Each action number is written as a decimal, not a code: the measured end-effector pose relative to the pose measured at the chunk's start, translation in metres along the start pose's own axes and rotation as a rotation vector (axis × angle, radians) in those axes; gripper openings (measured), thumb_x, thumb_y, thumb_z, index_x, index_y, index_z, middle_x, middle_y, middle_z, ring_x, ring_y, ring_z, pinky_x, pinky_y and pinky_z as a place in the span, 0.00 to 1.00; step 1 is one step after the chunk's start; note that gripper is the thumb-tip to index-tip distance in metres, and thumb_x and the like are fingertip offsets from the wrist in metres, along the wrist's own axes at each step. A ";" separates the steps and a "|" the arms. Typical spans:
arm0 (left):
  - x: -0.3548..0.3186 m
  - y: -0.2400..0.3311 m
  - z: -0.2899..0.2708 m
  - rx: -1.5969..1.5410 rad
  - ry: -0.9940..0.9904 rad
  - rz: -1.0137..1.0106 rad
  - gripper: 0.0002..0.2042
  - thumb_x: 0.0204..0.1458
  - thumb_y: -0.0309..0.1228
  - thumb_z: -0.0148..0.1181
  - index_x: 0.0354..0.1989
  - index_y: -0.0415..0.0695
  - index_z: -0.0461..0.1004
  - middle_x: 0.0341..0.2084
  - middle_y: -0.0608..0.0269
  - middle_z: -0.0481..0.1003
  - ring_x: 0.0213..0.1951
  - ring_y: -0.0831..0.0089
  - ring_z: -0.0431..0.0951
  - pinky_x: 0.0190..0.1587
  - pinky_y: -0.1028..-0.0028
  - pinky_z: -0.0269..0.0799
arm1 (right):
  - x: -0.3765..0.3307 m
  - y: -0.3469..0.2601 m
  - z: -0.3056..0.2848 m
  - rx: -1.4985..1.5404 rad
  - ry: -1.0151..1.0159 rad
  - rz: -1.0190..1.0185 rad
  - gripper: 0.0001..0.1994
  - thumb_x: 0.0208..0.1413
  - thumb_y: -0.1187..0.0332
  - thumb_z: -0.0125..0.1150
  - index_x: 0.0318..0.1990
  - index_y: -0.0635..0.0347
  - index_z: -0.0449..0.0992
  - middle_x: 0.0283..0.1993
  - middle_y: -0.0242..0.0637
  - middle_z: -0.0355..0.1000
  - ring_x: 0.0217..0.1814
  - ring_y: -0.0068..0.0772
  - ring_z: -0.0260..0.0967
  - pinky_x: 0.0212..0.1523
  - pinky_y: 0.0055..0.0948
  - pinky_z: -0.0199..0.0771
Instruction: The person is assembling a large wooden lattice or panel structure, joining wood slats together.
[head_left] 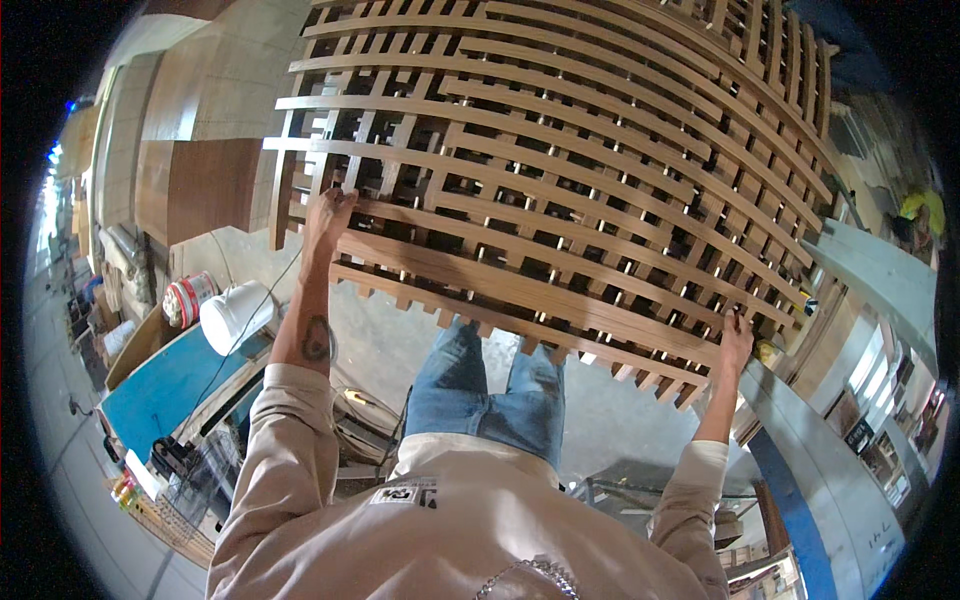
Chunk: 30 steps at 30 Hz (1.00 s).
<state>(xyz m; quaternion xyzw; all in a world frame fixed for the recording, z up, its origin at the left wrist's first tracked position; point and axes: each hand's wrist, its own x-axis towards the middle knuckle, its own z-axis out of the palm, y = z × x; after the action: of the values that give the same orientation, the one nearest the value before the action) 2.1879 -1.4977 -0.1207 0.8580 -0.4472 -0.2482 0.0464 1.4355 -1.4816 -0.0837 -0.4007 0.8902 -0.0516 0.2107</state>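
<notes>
A large stack of brown wooden slats [560,180], laid crosswise in layers, spreads in front of me. Along its near side runs a wider wooden plank [500,292]. My left hand [328,215] is closed at the plank's left end, fingers curled over the top. At the other end my right hand [736,338] grips the plank too, its fingertips bent over the far edge. Both arms are stretched out wide. The undersides of the hands and the thumbs are mostly hidden. Short slat ends [440,318] stick out below the plank toward my legs.
Brown wooden panels [200,190] stand at the left. Nearer are a white bucket [237,315], a red-and-white tub [188,298] and a blue board [175,400]. A thin dark cable hangs beside my left arm. Long grey metal beams [830,470] lie at the right.
</notes>
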 end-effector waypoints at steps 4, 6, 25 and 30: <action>-0.001 0.040 -0.023 -0.111 -0.035 -0.055 0.28 0.46 0.57 0.55 0.44 0.43 0.75 0.37 0.44 0.76 0.44 0.53 0.75 0.45 0.62 0.68 | 0.007 0.024 -0.018 0.063 0.031 -0.026 0.25 0.51 0.48 0.58 0.45 0.63 0.74 0.39 0.46 0.73 0.42 0.40 0.69 0.46 0.35 0.66; -0.005 0.044 -0.042 -0.044 -0.007 -0.112 0.30 0.45 0.60 0.54 0.41 0.43 0.77 0.35 0.45 0.76 0.43 0.53 0.76 0.44 0.61 0.69 | 0.002 0.015 -0.025 0.067 -0.014 -0.038 0.26 0.51 0.48 0.59 0.45 0.64 0.73 0.39 0.45 0.72 0.43 0.38 0.69 0.45 0.35 0.67; 0.002 0.062 -0.029 0.465 -0.193 -0.188 0.31 0.47 0.60 0.50 0.34 0.39 0.78 0.35 0.44 0.76 0.40 0.50 0.77 0.41 0.58 0.71 | 0.021 0.032 0.006 -0.001 -0.049 0.062 0.23 0.49 0.54 0.61 0.44 0.67 0.75 0.43 0.49 0.73 0.43 0.45 0.70 0.46 0.36 0.68; 0.000 0.041 -0.016 0.256 -0.194 -0.060 0.28 0.49 0.55 0.52 0.39 0.38 0.76 0.37 0.45 0.76 0.41 0.52 0.76 0.42 0.59 0.71 | 0.024 0.049 0.013 -0.202 0.036 -0.006 0.23 0.51 0.54 0.59 0.47 0.65 0.74 0.41 0.51 0.74 0.39 0.48 0.71 0.44 0.37 0.68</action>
<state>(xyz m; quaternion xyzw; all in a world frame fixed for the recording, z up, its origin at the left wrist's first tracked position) 2.1650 -1.5244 -0.0943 0.8421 -0.4516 -0.2720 -0.1140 1.3932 -1.4655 -0.1160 -0.4214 0.8934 0.0305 0.1531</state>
